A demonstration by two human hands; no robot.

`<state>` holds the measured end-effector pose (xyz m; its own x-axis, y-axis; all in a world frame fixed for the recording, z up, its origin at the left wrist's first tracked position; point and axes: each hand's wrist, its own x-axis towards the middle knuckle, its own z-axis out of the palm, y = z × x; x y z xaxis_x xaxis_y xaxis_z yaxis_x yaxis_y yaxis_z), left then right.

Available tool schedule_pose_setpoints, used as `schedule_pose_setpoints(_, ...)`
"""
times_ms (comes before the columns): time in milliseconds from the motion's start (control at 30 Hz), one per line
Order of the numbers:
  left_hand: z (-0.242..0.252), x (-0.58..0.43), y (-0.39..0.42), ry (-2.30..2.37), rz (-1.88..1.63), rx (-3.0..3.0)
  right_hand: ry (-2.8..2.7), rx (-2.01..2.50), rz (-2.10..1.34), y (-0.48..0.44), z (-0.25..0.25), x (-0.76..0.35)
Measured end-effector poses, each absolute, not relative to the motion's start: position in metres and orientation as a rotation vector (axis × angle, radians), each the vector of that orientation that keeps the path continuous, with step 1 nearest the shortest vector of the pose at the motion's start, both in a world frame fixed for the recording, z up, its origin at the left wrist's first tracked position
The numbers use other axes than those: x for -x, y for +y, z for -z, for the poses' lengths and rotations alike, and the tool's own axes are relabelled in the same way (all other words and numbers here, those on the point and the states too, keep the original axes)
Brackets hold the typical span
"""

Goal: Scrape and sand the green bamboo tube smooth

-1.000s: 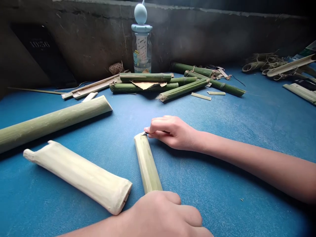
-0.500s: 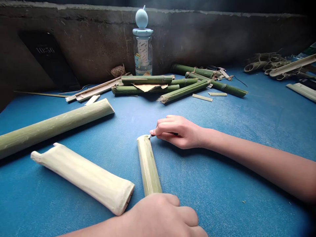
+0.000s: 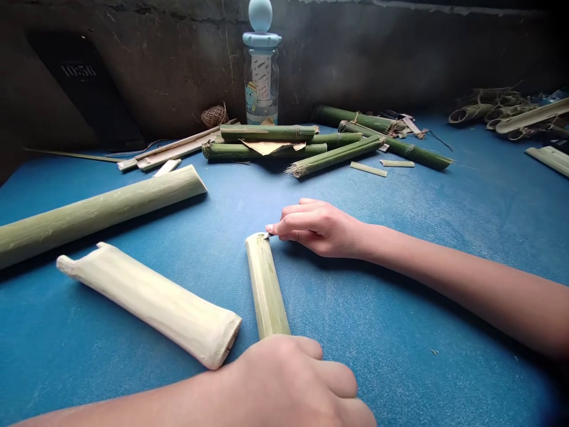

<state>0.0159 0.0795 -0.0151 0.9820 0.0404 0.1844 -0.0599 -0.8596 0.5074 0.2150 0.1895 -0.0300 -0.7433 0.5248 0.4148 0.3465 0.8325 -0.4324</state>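
The right hand (image 3: 317,228) pinches a pale sliver (image 3: 265,235) at the far tip of a peeled bamboo strip (image 3: 265,284), which lies near the middle of the blue table (image 3: 377,308). The left hand (image 3: 284,379) sits curled at the strip's near end; whether it grips cannot be told. Left of the strip lie a whitish peeled bamboo section (image 3: 149,305) and a green one (image 3: 93,216). Cut green bamboo stalks (image 3: 267,149) are heaped near the far edge, before a bottle (image 3: 261,77) with a cartoon label. Farther left, a dark panel (image 3: 79,71) shows 10:56.
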Motion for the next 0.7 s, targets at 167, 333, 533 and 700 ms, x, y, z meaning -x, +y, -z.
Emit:
schedule_pose_setpoints(167, 0.009, -0.018, 0.082, -0.018, -0.273, -2.610, -2.446, 0.642, -0.482, 0.190, 0.032, -0.214)
schedule_pose_setpoints(333, 0.001, -0.018, 0.082, -0.057, -0.166, -2.647, -2.442, 0.670, -0.504, 0.191, 0.031, -0.213)
schedule_pose_setpoints(533, -0.005, -0.025, 0.084, -0.041, -0.039, -2.653, -2.407, 0.680, -0.549, 0.190, 0.032, -0.209)
schedule_pose_setpoints(700, -0.009, -0.031, 0.087, -0.104, 0.097, -2.664, -2.308, 0.757, -0.663, 0.193, 0.031, -0.205)
